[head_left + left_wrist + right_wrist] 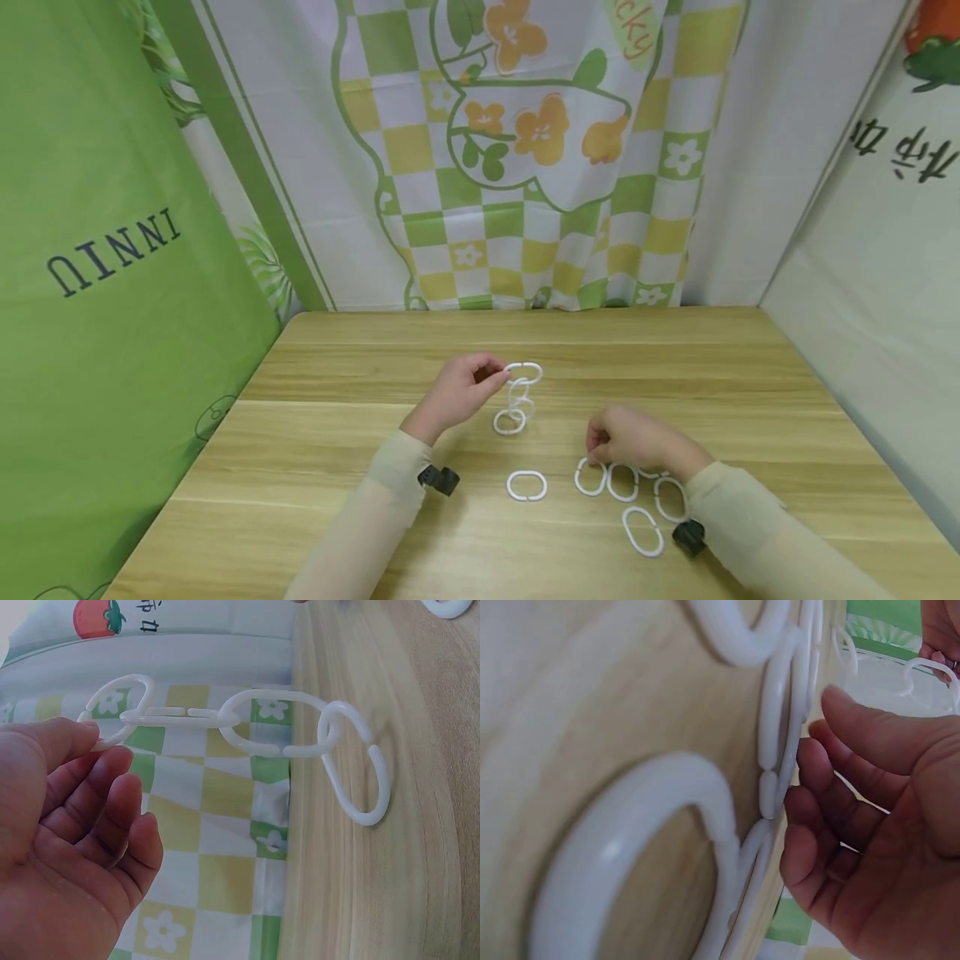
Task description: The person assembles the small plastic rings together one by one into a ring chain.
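Note:
Between the thumb and index finger of my left hand (459,390), the end of a short chain of white plastic links (274,724) is pinched. The links are oval rings with a small gap in each, hooked one through another. In the head view, the chain's lowest link (509,422) hangs near the tabletop. My right hand (637,437) is low over a group of loose white links, its fingertips by the nearest link (577,482). In the right wrist view, its thumb (870,735) stands apart from the bent fingers, with no link visibly gripped. Whether a fingertip touches a link, I cannot tell.
One loose link (527,497) lies on the wooden table (337,517) between the hands. Another link (642,532) lies nearer the front, close to the right wrist. A patterned cloth (525,233) hangs behind the table's far edge, and a green curtain (112,375) hangs at the left.

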Tool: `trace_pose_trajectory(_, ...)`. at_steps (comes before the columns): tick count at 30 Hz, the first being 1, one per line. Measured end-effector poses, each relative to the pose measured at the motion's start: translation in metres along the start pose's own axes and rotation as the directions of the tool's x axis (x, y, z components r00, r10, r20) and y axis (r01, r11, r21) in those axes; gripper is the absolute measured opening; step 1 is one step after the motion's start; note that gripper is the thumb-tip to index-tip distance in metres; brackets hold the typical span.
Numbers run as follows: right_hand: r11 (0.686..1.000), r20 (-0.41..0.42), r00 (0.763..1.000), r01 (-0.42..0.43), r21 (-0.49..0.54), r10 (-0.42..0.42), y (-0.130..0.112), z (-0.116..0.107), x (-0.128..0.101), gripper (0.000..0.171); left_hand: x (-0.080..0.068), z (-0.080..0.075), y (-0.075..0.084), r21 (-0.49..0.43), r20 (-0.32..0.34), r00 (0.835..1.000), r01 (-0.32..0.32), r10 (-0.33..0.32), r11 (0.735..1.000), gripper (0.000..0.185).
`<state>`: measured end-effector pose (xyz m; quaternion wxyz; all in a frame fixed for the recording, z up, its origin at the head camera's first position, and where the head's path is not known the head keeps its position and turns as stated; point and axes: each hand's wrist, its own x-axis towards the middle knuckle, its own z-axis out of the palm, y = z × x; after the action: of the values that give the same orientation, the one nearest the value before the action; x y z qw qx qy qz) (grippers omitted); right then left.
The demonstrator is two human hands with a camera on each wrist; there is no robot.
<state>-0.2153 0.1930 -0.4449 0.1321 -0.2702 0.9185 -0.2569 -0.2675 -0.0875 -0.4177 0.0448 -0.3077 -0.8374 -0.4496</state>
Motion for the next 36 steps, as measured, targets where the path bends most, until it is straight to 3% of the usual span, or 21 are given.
trace_pose_trajectory(6, 0.999, 0.018, 0.999, -0.041, -0.034, 0.042, 0.000, 0.004, -0.003, 0.018, 0.000, 0.000, -0.001, -0.014, -0.008, 1.000, 0.005, -0.005, 1.000, 0.014)
trace_pose_trajectory(12, 0.998, 0.041, 0.999, -0.027, -0.065, 0.029, -0.004, 0.008, -0.005, 0.016, -0.002, 0.001, -0.003, -0.008, -0.009, 1.000, -0.002, 0.002, 1.000, 0.014)
trace_pose_trajectory(17, 0.999, 0.016, 0.998, -0.054, 0.002, 0.054, -0.005, 0.006, -0.003, 0.013, -0.003, 0.003, -0.002, -0.007, 0.006, 1.000, 0.000, 0.000, 1.000, 0.013)
trace_pose_trajectory(23, 0.993, -0.125, 0.992, 0.022, 0.119, -0.008, -0.006, -0.006, 0.003, 0.007, -0.002, 0.006, 0.000, -0.005, 0.029, 1.000, -0.005, 0.005, 1.000, 0.011)
trace_pose_trajectory(28, 0.992, -0.267, 0.962, 0.081, 0.099, -0.052, -0.012, -0.020, 0.009, 0.004, -0.002, 0.009, 0.001, 0.008, 0.043, 0.999, -0.025, 0.025, 1.000, 0.010)
trace_pose_trajectory(36, 0.990, -0.344, 0.938, 0.086, 0.115, -0.042, -0.030, -0.033, 0.017, 0.006, -0.002, 0.014, 0.001, 0.034, 0.078, 0.994, -0.075, 0.072, 0.997, 0.014)
